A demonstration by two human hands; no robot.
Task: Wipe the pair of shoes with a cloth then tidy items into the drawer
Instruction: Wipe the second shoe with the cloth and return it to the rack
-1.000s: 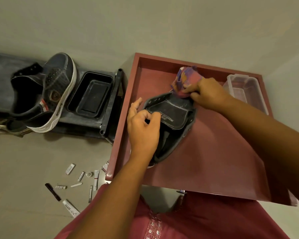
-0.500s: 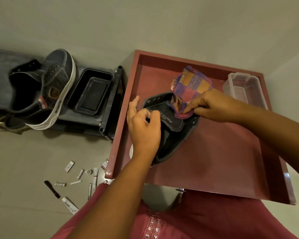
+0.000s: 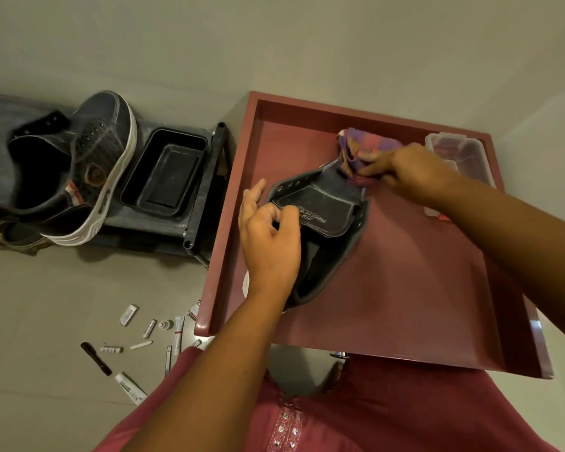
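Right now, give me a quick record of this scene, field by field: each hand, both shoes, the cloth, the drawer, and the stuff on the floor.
left hand: grips the tongue of the held shoe
right hand: pinches the cloth against the shoe's far end
held shoe: dark, over the open drawer
other shoe: on the dark rack at left, untouched
drawer: red, open, holds a clear plastic box
black tray: on the rack beside the other shoe
floor items: small tubes and a marker, scattered, not yet tidied
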